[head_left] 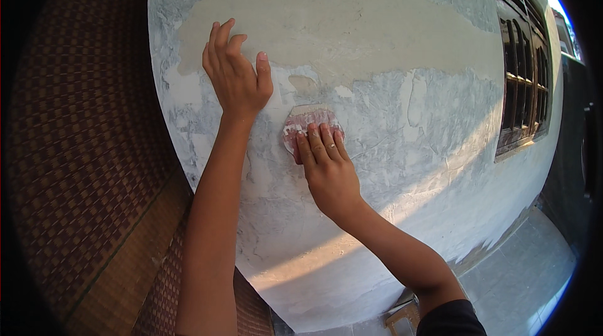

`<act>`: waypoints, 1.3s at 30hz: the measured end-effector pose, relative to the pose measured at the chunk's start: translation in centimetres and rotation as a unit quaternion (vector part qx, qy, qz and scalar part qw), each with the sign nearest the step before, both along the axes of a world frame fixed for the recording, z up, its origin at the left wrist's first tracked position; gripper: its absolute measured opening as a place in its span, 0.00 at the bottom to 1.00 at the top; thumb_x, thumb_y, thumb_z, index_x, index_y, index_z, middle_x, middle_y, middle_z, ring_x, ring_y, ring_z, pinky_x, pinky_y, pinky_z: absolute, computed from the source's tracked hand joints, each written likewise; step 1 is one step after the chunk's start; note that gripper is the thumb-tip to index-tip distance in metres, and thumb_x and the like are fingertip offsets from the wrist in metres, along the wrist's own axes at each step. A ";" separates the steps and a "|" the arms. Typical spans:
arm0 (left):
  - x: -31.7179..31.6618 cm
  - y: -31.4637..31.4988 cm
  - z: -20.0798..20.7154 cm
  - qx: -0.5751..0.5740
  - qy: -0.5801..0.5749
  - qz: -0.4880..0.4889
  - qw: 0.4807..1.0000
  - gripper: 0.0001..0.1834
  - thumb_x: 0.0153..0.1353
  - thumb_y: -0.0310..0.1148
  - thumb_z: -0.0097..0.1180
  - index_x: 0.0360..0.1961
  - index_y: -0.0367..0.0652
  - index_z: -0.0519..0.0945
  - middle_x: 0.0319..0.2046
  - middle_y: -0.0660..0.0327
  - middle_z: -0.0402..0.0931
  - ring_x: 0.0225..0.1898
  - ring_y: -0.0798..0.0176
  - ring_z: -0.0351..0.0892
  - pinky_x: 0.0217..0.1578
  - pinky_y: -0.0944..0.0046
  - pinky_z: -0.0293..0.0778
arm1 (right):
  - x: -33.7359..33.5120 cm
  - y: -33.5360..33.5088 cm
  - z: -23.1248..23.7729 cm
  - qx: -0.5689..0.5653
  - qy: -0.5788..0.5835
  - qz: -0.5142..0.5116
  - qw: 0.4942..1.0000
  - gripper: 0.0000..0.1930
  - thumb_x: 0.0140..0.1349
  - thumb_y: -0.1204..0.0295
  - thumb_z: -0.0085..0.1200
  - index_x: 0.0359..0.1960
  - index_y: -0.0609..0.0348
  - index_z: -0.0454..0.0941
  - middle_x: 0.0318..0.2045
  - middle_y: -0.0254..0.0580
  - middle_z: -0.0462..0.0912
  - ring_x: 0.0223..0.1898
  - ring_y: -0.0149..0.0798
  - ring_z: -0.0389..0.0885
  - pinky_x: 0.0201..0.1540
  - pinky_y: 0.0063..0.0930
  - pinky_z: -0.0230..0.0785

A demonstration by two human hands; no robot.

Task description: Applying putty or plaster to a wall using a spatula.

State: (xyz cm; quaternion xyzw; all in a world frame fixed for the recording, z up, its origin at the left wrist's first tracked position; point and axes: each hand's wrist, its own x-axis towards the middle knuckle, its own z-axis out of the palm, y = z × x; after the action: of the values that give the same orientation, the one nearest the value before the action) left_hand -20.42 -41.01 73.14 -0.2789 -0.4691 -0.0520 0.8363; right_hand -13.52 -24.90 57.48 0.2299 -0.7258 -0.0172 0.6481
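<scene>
Red, white-smeared angular scraper (304,120) sits against the patchy grey-white plaster wall (377,141), your right hand (333,180) grasping it, fingers laid flat, likely for even pressure, while your empty left hand (237,81) spreads its fingers, perhaps for balance.

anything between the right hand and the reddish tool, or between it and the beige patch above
Nothing visible: the right hand touches the reddish tool, and only wall shows up to the beige patch; the left hand is further left.
</scene>
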 end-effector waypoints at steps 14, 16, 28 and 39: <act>-0.5 -0.1 0.0 0.027 0.017 0.002 0.999 0.20 0.62 0.38 0.50 0.53 0.43 0.66 0.59 0.50 0.68 0.64 0.42 0.64 0.60 0.43 0.55 | 2.5 5.8 10.9 -0.259 -0.067 0.288 0.920 0.25 0.55 0.87 0.47 0.59 0.71 0.68 0.42 0.64 0.82 0.45 0.59 0.83 0.48 0.43 0.74; -0.4 0.1 -0.3 0.024 0.006 0.001 1.000 0.20 0.62 0.36 0.50 0.54 0.42 0.65 0.60 0.50 0.67 0.65 0.43 0.63 0.61 0.44 0.54 | 1.2 5.4 10.2 -0.280 -0.065 0.300 0.910 0.24 0.56 0.86 0.48 0.58 0.71 0.69 0.43 0.65 0.81 0.45 0.60 0.82 0.49 0.43 0.74; -0.5 -0.2 -0.4 0.025 -0.002 0.010 1.000 0.20 0.64 0.36 0.49 0.54 0.43 0.64 0.59 0.52 0.67 0.62 0.48 0.65 0.60 0.47 0.52 | -0.8 6.1 8.6 -0.339 -0.003 0.251 0.907 0.22 0.58 0.85 0.48 0.57 0.71 0.72 0.43 0.64 0.82 0.45 0.58 0.83 0.49 0.41 0.74; -0.4 -0.1 -0.4 0.028 0.000 0.007 1.000 0.21 0.61 0.34 0.51 0.55 0.42 0.64 0.58 0.52 0.68 0.60 0.48 0.65 0.59 0.48 0.53 | -0.8 6.2 10.5 -0.331 -0.004 0.255 0.909 0.21 0.57 0.85 0.48 0.55 0.72 0.73 0.43 0.62 0.83 0.43 0.56 0.84 0.48 0.40 0.75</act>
State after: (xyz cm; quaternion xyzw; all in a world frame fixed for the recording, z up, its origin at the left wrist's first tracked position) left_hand -20.83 -41.08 72.70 -0.2524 -0.4696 -0.0596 0.8439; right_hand -14.34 -18.66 67.99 0.1800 -0.6091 0.3905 0.6665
